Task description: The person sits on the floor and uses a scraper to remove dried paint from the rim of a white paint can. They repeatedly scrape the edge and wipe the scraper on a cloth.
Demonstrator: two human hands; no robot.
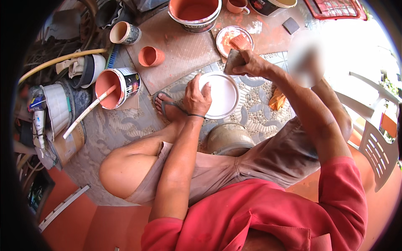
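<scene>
My left hand (198,97) grips the left rim of a round white bucket lid (221,97), with the thumb over its edge. In my right hand (252,64) is a dark, flat square that looks like sandpaper (233,62), held above and to the right of the white lid. Just beyond that hand, a paint-covered brush (240,42) rests on a second lid (224,33), smeared with orange-red paint. An overturned or lying round container (230,136) sits between my legs, partly hidden by my shorts.
A large paint bucket (194,23), a painted mug (237,6) and a small cup (151,56) stand on flat boards. At left, a tub (108,89) holds a stick (91,109). An orange cloth (277,99) lies right on the pebble-patterned floor; a plastic chair (377,153) stands far right.
</scene>
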